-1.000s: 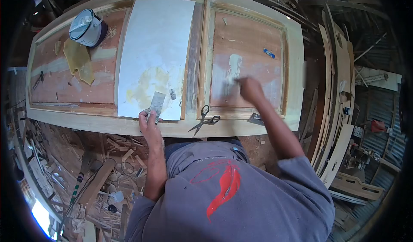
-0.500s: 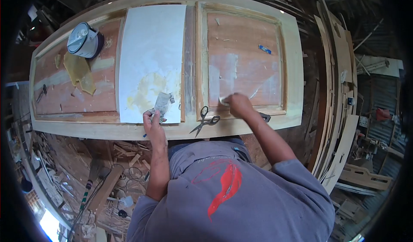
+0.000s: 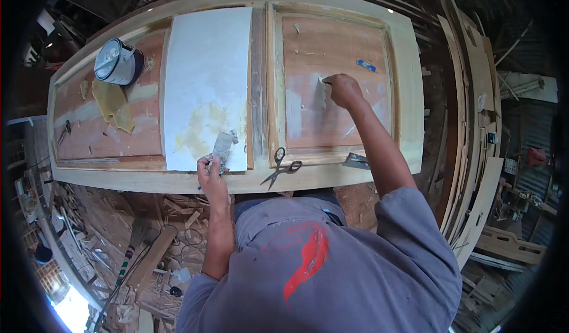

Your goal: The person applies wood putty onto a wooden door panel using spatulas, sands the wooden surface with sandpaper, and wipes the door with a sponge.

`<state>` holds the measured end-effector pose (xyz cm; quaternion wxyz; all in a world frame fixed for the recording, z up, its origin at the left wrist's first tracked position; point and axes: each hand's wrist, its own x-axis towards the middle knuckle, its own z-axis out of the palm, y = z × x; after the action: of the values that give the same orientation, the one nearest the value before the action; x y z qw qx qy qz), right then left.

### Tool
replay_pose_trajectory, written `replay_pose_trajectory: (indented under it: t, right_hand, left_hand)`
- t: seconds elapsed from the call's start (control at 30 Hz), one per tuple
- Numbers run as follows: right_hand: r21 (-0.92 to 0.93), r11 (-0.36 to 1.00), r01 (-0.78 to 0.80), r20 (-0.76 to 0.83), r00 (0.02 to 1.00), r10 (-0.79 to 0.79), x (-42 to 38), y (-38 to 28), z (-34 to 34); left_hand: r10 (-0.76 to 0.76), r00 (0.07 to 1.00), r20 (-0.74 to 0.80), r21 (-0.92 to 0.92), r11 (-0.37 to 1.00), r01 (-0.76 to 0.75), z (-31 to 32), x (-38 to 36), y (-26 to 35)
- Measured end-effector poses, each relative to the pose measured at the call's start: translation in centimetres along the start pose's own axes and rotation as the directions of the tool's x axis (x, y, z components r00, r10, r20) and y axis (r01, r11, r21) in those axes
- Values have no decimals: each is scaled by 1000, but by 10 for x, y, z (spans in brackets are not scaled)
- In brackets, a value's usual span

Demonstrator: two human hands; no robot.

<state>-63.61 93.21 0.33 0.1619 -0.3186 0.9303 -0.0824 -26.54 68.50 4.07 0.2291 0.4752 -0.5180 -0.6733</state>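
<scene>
My left hand [image 3: 213,172] is closed round a grey, smeared scraper [image 3: 223,146], its flat blade pointing up over a white sheet [image 3: 207,54]. Yellowish smears of paste [image 3: 204,122] mark that sheet near the blade. Over the reddish door panel [image 3: 355,111], my right hand [image 3: 345,90] is pinched on a small pale piece [image 3: 323,80] at the panel's surface; its kind is too small to make out. Whitish streaks run on the panel below it. Black-handled scissors [image 3: 284,166] lie on the door's near edge, between my hands.
On the left panel stand a paint can [image 3: 118,62] and a yellowish flat piece [image 3: 114,108]. A blue packet [image 3: 366,65] lies on the right panel. A dark, flat tool [image 3: 357,160] rests under my right forearm. Long boards [image 3: 468,155] stand at right; wood scraps [image 3: 178,205] litter the floor.
My right hand has moved up the right panel, away from its lower edge, still pinched. My left hand keeps the scraper in nearly the same place.
</scene>
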Motion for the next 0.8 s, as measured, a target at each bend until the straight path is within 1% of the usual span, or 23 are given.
replay_pose_trajectory:
  t: [0.03,0.07,0.13,0.17,0.2,0.23,0.27,0.33,0.37,0.4,0.47,0.5,0.53,0.57,0.6,0.7,0.8]
  right_hand:
    - [-4,1000,7,-1,1000,-7,-16,-3,6]
    - [29,999,-29,13,999,29,-35,-7,14]
    - [4,1000,12,18,1000,-12,-78,-8,45]
    - [7,999,52,17,998,-52,-105,-18,47]
    - [-13,998,68,54,996,-67,-129,-29,48]
    - [-2,999,47,47,998,-47,-150,-35,55]
    - [0,994,110,-16,994,-110,-166,-41,52]
    - [34,998,52,165,985,-57,-175,-43,40]
    - [48,999,22,255,966,-34,-176,-42,33]
    - [16,996,-83,373,925,71,-163,-40,18]
    - [92,982,-165,222,965,142,-122,-13,10]
    - [75,987,-144,168,977,130,-92,4,3]
    - [66,987,-150,76,986,145,-64,15,-4]
    - [46,991,-129,22,991,128,-38,18,-19]
    - [80,992,-98,-49,994,102,-18,27,-22]
    - [12,997,-81,46,996,80,11,30,-20]
    - [-4,999,-49,155,987,49,-28,7,0]
  left_hand:
    - [-8,1000,12,-9,1000,8,0,-3,-2]
    - [-17,1000,10,-9,1000,17,2,-4,-5]
    - [-18,1000,17,-18,1000,18,8,1,-6]
    - [-6,999,36,-19,1000,7,12,4,-5]
    - [4,999,53,-21,1000,-3,13,7,-4]
    - [15,998,68,-22,1000,-14,14,9,-2]
    - [18,996,82,-26,1000,-16,15,13,1]
    - [42,996,81,-46,998,-38,17,14,7]
    - [55,995,79,-56,997,-51,19,16,9]
    - [58,996,69,-53,997,-54,20,16,10]
    - [57,998,40,-40,998,-56,17,13,10]
    - [58,998,37,-20,998,-57,15,12,8]
    - [55,998,36,6,998,-56,12,9,6]
    - [53,998,39,34,998,-54,11,6,4]
    - [48,998,31,31,998,-49,11,3,3]
    - [40,999,20,26,999,-41,14,-1,1]
    - [22,999,42,30,999,-23,17,-3,-8]
